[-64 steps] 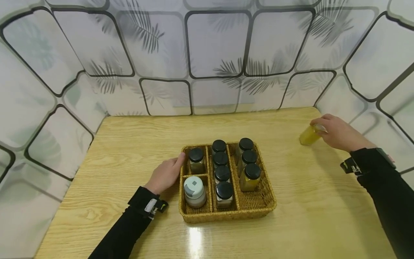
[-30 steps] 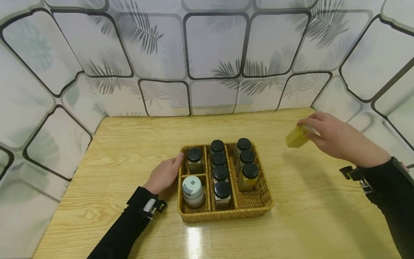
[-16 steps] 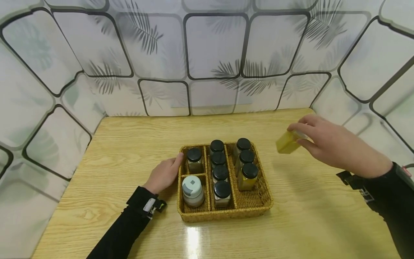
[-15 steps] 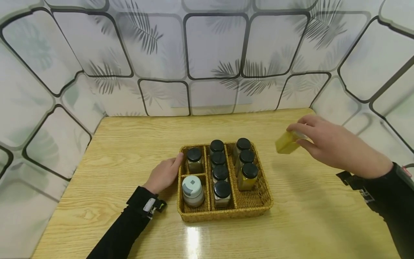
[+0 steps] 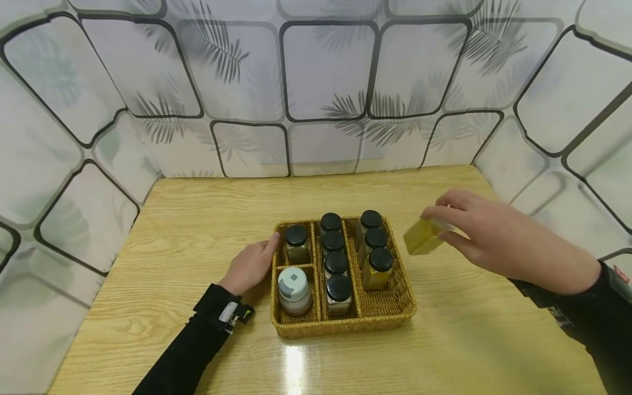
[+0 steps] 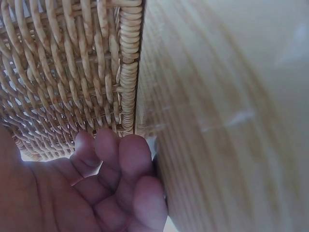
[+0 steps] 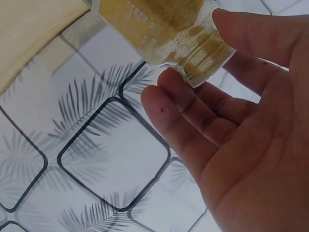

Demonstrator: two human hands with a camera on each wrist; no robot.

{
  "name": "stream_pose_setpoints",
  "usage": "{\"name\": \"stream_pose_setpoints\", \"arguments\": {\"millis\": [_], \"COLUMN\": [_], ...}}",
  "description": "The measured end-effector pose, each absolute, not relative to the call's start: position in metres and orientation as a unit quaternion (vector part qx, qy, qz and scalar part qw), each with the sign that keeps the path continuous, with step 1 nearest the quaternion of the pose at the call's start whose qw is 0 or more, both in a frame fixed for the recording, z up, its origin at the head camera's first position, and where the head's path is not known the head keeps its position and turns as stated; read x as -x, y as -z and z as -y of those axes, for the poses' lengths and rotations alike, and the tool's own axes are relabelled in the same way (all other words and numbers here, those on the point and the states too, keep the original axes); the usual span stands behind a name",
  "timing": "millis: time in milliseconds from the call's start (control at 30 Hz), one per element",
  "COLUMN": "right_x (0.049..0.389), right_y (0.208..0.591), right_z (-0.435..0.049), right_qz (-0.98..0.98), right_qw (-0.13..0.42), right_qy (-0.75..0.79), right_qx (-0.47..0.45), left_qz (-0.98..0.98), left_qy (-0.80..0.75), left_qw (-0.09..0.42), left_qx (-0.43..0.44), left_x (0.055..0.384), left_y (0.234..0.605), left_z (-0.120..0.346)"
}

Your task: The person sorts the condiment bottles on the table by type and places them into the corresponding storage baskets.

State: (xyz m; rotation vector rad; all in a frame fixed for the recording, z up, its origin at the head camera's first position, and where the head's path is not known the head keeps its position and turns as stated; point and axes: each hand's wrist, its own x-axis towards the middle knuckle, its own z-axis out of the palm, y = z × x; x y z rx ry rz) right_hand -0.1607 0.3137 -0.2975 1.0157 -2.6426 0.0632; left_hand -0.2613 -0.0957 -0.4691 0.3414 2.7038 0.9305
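My right hand [image 5: 494,233] pinches a small glass jar of yellow powder [image 5: 421,237] by its neck, thumb against fingers. The jar hangs tilted just right of the woven basket [image 5: 345,328]. In the right wrist view the neck of the jar [image 7: 149,31] is clear ribbed glass, and no black lid shows on it. My left hand [image 5: 252,266] holds the basket's left side, the thumb at the rim. Seen from the left wrist, the bent fingers [image 6: 135,157] touch the lower edge of the wicker wall [image 6: 63,72].
Black-lidded spice jars [image 5: 339,288] line the basket's middle compartment. Several more, one a yellow jar [image 5: 376,274], stand in the right compartment, with bare wicker in front. Left compartments hold a black-lidded jar [image 5: 297,247] and a pale green-lidded jar [image 5: 294,291]. Patterned panels enclose the wooden table [image 5: 207,208].
My right hand has lifted the yellow powder jar from the table's right side and brought it left and nearer, close to the basket. The left hand stays at the basket.
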Motion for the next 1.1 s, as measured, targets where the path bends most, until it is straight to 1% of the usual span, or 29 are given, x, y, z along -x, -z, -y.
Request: {"name": "stream_pose_setpoints", "arguments": {"millis": [467,633,1100], "right_x": [0.141,0.136,0.127], "right_y": [0.298,0.299,0.304], "right_z": [-0.290,-0.284,-0.270], "right_qz": [0.918,0.909,0.908], "right_qw": [0.136,0.134,0.099], "right_qy": [-0.020,-0.030,-0.043], "right_qx": [-0.372,-0.393,-0.405], "left_qz": [-0.931,-0.933,-0.932], "left_qy": [-0.324,-0.318,-0.320], "left_qw": [0.128,0.124,0.124], "left_qx": [-0.114,-0.114,-0.116], "left_x": [0.261,0.261,0.262], "left_y": [0.469,0.469,0.471], "left_z": [0.096,0.096,0.096]}}
